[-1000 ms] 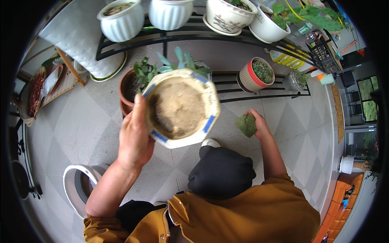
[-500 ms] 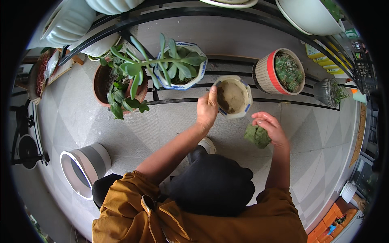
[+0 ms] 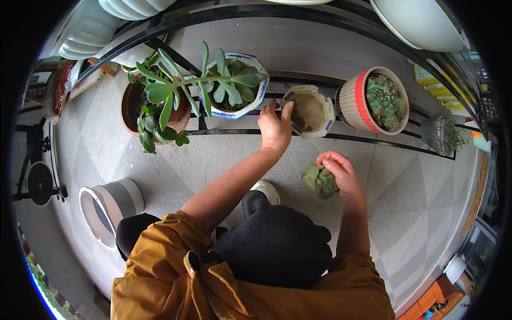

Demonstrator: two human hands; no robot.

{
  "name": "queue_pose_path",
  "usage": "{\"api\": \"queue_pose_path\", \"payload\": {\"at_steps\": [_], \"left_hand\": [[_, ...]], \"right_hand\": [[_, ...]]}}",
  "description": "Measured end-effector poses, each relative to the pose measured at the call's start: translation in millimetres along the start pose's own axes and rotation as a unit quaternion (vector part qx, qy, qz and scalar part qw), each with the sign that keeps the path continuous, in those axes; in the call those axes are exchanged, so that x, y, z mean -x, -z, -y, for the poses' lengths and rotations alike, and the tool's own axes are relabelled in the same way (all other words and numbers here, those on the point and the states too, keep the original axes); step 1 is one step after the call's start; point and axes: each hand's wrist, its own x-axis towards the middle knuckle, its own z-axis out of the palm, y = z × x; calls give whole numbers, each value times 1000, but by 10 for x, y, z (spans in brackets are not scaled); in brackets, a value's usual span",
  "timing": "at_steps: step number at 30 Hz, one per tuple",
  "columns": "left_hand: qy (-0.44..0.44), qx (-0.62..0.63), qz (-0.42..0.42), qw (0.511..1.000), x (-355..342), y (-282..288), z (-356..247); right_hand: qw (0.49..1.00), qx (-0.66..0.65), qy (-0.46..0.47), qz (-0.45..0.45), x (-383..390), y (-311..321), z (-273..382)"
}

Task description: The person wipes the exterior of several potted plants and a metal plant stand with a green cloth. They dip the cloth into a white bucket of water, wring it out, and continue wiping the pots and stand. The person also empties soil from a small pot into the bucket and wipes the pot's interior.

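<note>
Head view: the right hand [image 3: 344,176] pinches a crumpled green cloth [image 3: 320,182] over the tiled floor [image 3: 405,218], a grey-and-white bucket [image 3: 121,193] off left. Ahead, the left hand [image 3: 276,127] grips the octagonal pot [image 3: 320,128] by its side, above the lower black rack [image 3: 226,130], hemmed between the blue-rimmed succulent pot [image 3: 249,110] and the red-banded cactus pot [image 3: 361,100]. Beyond, the upper rack's curved rail [image 3: 256,12] cuts across, white pots [image 3: 88,33] above.
</note>
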Motion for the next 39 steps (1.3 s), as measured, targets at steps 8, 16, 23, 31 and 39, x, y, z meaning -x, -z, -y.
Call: {"api": "queue_pose_path", "payload": {"at_steps": [8,16,23,31,39], "left_hand": [[127,326,52,935,191,390,-72],[402,491,250,732,327,985,85],[341,499,169,779,560,1086,265],[223,263,19,939,484,1542,180],[212,379,63,898,-131,1508,-237]], "right_hand": [[984,-159,-31,-79,-71,-294,-80],[962,-247,75,-88,-313,-715,42],[860,286,367,-208,-539,-1406,-152],[904,334,261,-51,-432,-1372,-268],[981,110,159,5,-368,-1024,-135]]}}
